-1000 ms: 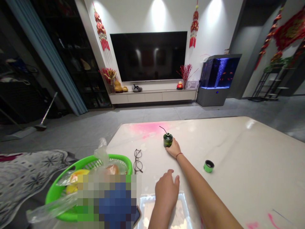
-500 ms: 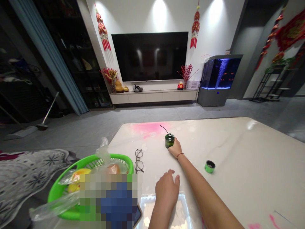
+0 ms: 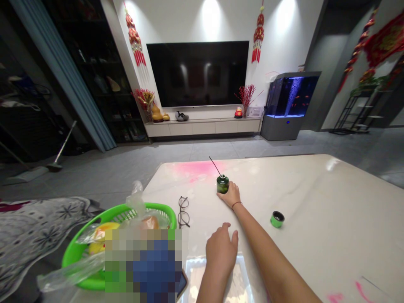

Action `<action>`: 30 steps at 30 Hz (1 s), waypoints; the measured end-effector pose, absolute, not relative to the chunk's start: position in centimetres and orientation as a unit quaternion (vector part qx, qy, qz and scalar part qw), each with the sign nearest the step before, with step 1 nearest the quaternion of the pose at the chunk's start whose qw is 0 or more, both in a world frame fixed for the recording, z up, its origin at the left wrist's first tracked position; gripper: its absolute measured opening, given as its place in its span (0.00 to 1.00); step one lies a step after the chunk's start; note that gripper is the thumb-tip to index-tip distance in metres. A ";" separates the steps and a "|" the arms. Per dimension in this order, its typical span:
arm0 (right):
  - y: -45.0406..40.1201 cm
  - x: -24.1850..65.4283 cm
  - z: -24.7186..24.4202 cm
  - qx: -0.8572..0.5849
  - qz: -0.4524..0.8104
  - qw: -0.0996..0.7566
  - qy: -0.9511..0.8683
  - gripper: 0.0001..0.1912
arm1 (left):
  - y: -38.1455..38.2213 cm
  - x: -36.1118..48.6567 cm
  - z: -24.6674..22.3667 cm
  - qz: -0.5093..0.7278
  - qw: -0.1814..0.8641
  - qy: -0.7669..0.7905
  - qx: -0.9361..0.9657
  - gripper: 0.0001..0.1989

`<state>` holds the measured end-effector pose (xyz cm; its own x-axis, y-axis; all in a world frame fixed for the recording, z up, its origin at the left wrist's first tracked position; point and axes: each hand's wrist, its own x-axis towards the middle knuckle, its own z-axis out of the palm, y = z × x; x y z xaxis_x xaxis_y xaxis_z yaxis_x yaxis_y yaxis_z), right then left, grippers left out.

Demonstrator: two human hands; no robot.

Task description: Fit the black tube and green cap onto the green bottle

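Note:
My right hand (image 3: 231, 195) is at the middle of the white table top (image 3: 299, 189), wrapped against the side of a small dark green jar (image 3: 222, 184). A thin black stick (image 3: 215, 166) rises from the jar's mouth, leaning away to the left. Nearer me, my left hand (image 3: 221, 253) rests on the table with its fingers slightly curled, holding nothing. A green ring-shaped lid (image 3: 277, 219) with a dark inside lies to the right of both hands. My right wrist wears a thin red cord.
Glasses (image 3: 183, 212) lie left of my hands, beside a green plastic basket (image 3: 158, 209) holding bagged food, partly pixelated. A glass-like rectangular panel (image 3: 214, 273) lies under my left hand. Pink stains mark the table, and its far edge drops to a tiled floor.
The black stick now stands higher out of the jar and leans further left. The jar has shifted slightly left with my right hand. My left hand has not visibly moved.

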<state>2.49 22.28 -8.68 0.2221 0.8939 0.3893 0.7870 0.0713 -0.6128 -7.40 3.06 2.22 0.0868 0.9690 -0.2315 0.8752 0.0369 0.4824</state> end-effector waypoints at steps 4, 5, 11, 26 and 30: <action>22.2 2.4 -8.6 -0.681 0.087 0.376 -0.622 0.28 | 3.0 -7.4 2.3 0.088 0.268 0.669 0.688 0.22; 22.2 2.5 -8.5 -0.680 0.099 0.374 -0.623 0.27 | 2.9 -7.4 2.3 0.089 0.268 0.668 0.688 0.22; 22.2 2.8 -8.3 -0.676 0.132 0.369 -0.624 0.21 | 2.9 -7.3 2.5 0.090 0.267 0.668 0.689 0.22; 21.7 2.2 -8.0 -0.698 0.082 0.336 -0.627 0.29 | 3.0 -7.5 2.4 0.092 0.264 0.668 0.689 0.21; 21.9 2.4 -8.0 -0.682 0.109 0.346 -0.635 0.26 | 3.0 -7.5 2.4 0.088 0.268 0.669 0.688 0.21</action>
<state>2.41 21.88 -8.05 0.1695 0.9415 0.2914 0.7904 0.0467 -0.6108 -7.49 2.99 2.39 0.0901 0.9674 -0.2368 0.8732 0.0376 0.4859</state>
